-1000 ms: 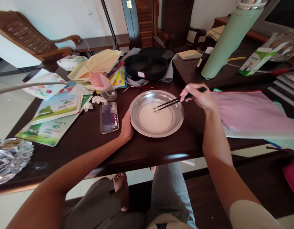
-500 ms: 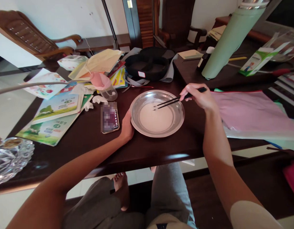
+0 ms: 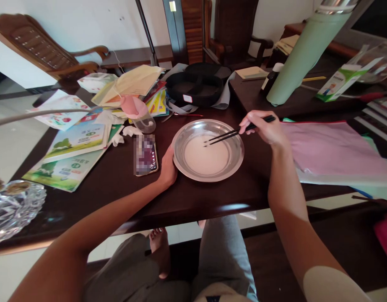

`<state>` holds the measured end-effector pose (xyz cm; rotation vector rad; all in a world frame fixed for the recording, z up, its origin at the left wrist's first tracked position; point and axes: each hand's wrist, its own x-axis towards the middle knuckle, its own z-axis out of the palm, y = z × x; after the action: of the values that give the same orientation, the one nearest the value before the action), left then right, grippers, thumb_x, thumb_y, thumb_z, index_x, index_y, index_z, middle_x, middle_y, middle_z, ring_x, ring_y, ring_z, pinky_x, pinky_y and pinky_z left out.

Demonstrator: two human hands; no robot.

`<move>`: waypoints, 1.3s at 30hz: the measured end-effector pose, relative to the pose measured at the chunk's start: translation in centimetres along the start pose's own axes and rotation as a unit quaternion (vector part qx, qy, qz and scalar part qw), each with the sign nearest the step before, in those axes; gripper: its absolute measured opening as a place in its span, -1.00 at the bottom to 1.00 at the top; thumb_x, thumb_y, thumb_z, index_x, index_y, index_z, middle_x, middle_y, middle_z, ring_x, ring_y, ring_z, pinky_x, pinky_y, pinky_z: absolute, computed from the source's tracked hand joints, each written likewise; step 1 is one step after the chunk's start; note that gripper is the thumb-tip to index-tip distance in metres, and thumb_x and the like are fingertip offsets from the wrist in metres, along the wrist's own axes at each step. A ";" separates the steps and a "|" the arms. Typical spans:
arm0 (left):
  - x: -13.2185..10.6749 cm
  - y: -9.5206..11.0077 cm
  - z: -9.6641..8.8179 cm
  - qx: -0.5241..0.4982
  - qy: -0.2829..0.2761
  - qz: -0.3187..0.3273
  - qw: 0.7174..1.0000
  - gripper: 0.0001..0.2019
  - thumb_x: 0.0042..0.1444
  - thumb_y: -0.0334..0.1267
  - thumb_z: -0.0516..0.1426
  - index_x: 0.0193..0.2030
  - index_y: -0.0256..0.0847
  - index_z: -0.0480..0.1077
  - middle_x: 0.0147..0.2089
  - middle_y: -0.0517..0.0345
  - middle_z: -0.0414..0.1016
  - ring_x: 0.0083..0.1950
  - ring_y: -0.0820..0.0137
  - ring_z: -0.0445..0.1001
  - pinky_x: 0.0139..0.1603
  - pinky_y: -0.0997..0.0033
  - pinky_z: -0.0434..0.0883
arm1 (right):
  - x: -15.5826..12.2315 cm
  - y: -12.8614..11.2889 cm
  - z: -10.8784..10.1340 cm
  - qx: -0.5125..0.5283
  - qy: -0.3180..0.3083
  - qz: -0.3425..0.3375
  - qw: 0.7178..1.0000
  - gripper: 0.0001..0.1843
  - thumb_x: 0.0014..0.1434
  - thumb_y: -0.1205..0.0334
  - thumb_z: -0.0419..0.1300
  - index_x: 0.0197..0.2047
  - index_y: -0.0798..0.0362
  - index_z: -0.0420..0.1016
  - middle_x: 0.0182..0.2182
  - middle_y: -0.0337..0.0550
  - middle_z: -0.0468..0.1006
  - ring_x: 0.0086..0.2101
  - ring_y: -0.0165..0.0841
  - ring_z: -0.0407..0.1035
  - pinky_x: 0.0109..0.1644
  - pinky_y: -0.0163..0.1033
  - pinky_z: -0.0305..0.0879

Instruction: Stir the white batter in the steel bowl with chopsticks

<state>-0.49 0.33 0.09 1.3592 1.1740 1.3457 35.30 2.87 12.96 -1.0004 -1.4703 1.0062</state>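
Note:
A wide steel bowl (image 3: 208, 178) stands on the dark wooden table, with a milky white liquid (image 3: 206, 157) in its bottom. My left hand (image 3: 168, 167) is at the bowl's left side, fingers pressed to its outer wall and partly hidden behind the rim. Black chopsticks (image 3: 226, 136) are in my right hand (image 3: 261, 126), gripped near their thick ends. They slant down to the left over the bowl, their tips slightly apart and at the liquid. Whether the tips dip below its surface I cannot tell.
A phone (image 3: 146, 155) lies left of my left hand, near a pink-topped bottle (image 3: 136, 111) and booklets (image 3: 64, 163). Behind the bowl sits a black case (image 3: 195, 88). At right are a tall green flask (image 3: 306, 58) and a pink pouch (image 3: 322, 147); a glass dish (image 3: 20, 209) stands far left.
The chopsticks and my right hand have shifted slightly to the right over the bowl. My left hand stays against the bowl's side.

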 end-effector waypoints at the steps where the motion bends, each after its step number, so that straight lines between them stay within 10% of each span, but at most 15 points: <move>1: 0.0 0.2 0.1 -0.029 0.007 -0.017 0.999 -0.42 0.56 0.25 0.10 0.43 -0.03 0.65 0.58 0.11 0.64 0.74 0.00 0.41 0.87 -0.15 0.22 | -0.1 -0.1 -0.6 0.003 0.006 -0.001 1.000 -0.31 0.20 -0.52 0.57 -0.40 0.00 0.74 -0.54 -0.12 0.68 -0.52 -0.36 0.52 -0.50 -0.29 0.37; 10: -0.2 0.9 0.3 -0.023 -0.002 -0.034 0.999 -0.41 0.57 0.24 0.07 0.46 -0.01 0.61 0.65 0.13 0.56 0.78 -0.02 0.36 0.87 -0.23 0.19 | -0.1 0.0 1.8 -0.004 -0.071 0.014 0.997 -0.26 0.20 -0.59 0.52 -0.35 0.00 0.77 -0.44 -0.07 0.77 -0.44 -0.32 0.60 -0.41 -0.25 0.48; 18: -0.3 1.3 0.5 -0.031 0.008 -0.033 0.999 -0.41 0.53 0.25 0.10 0.46 0.03 0.63 0.63 0.19 0.59 0.78 0.01 0.35 0.89 -0.19 0.16 | -0.4 -0.5 -1.1 0.003 -0.011 0.019 1.000 -0.29 0.18 -0.55 0.56 -0.45 -0.03 0.71 -0.60 -0.13 0.62 -0.57 -0.32 0.48 -0.54 -0.21 0.34; 25: -0.3 1.3 0.5 -0.052 0.019 -0.048 0.997 -0.47 0.53 0.19 0.14 0.40 0.00 0.67 0.61 0.16 0.61 0.76 0.01 0.39 0.88 -0.15 0.19 | -0.1 -0.1 1.7 -0.001 -0.069 0.032 0.997 -0.29 0.18 -0.58 0.54 -0.36 -0.02 0.79 -0.45 -0.07 0.77 -0.40 -0.28 0.66 -0.40 -0.28 0.50; 32: -0.3 1.1 0.3 -0.040 0.003 -0.028 0.999 -0.44 0.57 0.19 0.10 0.47 -0.01 0.62 0.65 0.13 0.57 0.78 0.00 0.36 0.88 -0.20 0.16 | -0.2 -0.4 -1.3 0.009 -0.006 0.014 1.000 -0.30 0.15 -0.54 0.59 -0.44 -0.02 0.74 -0.60 -0.15 0.64 -0.56 -0.34 0.52 -0.54 -0.27 0.35; 39: -0.2 0.3 0.0 -0.014 0.013 -0.038 0.999 -0.37 0.54 0.30 0.10 0.48 0.01 0.61 0.64 0.13 0.57 0.76 -0.02 0.38 0.85 -0.20 0.23 | 0.0 0.1 1.6 0.002 -0.065 0.038 0.997 -0.27 0.15 -0.60 0.54 -0.36 -0.02 0.78 -0.46 -0.08 0.77 -0.40 -0.28 0.68 -0.39 -0.28 0.52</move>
<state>-0.47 0.12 0.36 1.2688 1.2076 1.3246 33.70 2.73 12.70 -1.0092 -1.5457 1.1464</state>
